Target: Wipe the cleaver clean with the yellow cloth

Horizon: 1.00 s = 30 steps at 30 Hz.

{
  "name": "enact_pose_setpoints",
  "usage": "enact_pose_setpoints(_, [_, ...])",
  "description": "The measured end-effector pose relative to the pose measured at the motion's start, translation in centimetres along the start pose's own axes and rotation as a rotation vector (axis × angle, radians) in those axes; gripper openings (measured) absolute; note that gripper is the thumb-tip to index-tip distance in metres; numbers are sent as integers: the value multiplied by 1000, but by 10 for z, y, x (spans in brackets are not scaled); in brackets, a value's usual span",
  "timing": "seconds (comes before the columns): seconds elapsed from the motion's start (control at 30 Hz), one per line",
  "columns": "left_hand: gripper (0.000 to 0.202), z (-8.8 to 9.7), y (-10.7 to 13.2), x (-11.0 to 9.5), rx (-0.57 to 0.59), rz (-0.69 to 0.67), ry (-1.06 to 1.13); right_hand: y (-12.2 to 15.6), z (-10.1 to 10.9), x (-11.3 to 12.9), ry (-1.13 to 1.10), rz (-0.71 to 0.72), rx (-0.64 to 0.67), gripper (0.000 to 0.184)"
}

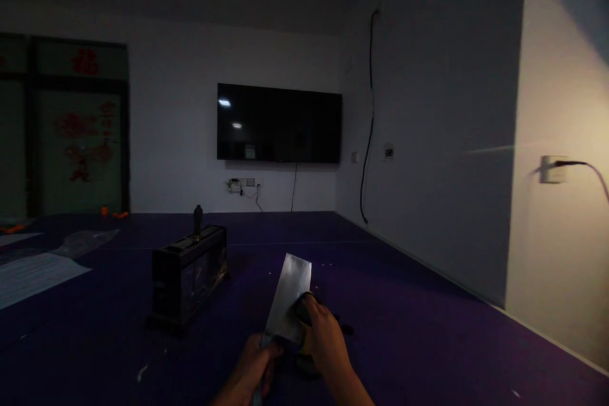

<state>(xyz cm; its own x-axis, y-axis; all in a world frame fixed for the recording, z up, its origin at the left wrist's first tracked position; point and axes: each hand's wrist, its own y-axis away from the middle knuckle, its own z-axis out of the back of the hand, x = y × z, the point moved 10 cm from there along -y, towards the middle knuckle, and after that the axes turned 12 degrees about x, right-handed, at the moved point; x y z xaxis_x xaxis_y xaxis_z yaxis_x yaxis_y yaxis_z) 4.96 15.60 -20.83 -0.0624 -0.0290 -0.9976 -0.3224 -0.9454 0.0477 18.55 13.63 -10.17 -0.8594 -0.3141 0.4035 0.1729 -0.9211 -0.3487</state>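
In the lower middle of the head view, my left hand (254, 365) is closed around the handle of a cleaver (291, 288). Its broad, shiny blade points up and away from me, tilted slightly to the right. My right hand (327, 336) grips a black and yellow tool (306, 339) held against the right side of the blade, near its lower half. The tool's shape is mostly hidden by my fingers and the dim light, so its exact kind is unclear. Both hands are above the dark purple table (409, 336).
To the left stands a black slotted block (190, 279) with a dark handle (198, 219) sticking up. Printed paper (38, 276) and clear plastic wrap (85, 241) lie farther left. Small white scraps dot the surface. A television (279, 124) hangs on the far wall.
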Motion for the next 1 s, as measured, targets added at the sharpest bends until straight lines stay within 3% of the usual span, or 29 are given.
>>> enact_pose_setpoints(0.17, [20,1,4,2,-22,13,21,-6,3,-3,17,24,-46,60])
enact_pose_setpoints(0.33, [14,5,10,8,-79,108,44,-16,3,-8,49,13,-57,63])
enact_pose_setpoints(0.67, [15,-2,5,2,11,27,40,0,1,0,-22,36,-32,63])
enact_pose_setpoints(0.87, [17,3,7,7,-54,77,58,-13,3,-9,-3,19,-64,66])
enact_pose_setpoints(1.0, [16,0,6,7,-30,88,27,-18,4,-16,-12,-1,-74,67])
